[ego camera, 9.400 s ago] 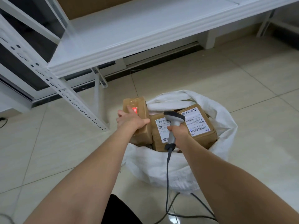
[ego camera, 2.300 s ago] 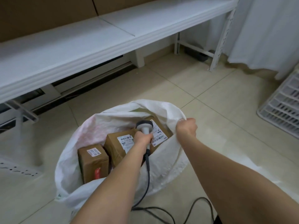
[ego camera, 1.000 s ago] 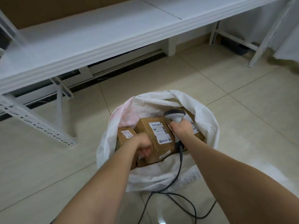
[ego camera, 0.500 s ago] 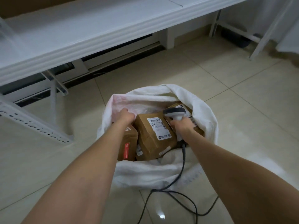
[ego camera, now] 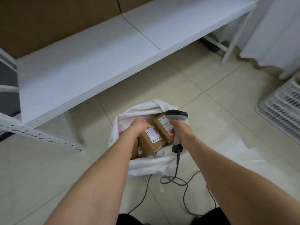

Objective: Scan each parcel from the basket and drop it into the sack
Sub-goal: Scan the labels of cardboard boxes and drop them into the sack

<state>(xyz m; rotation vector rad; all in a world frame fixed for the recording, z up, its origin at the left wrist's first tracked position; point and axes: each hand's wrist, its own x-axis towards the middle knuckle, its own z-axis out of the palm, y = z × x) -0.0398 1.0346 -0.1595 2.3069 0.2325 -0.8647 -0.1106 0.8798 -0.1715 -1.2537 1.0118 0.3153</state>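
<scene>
Labelled brown parcel (one of several) lying inside the open white sack on the tiled floor, left hand curled over its upper edge, right hand gripping the corded scanner just above; white basket well apart at right

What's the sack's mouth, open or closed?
Open. The sack has its rim spread wide, and brown labelled parcels show inside it.
</scene>
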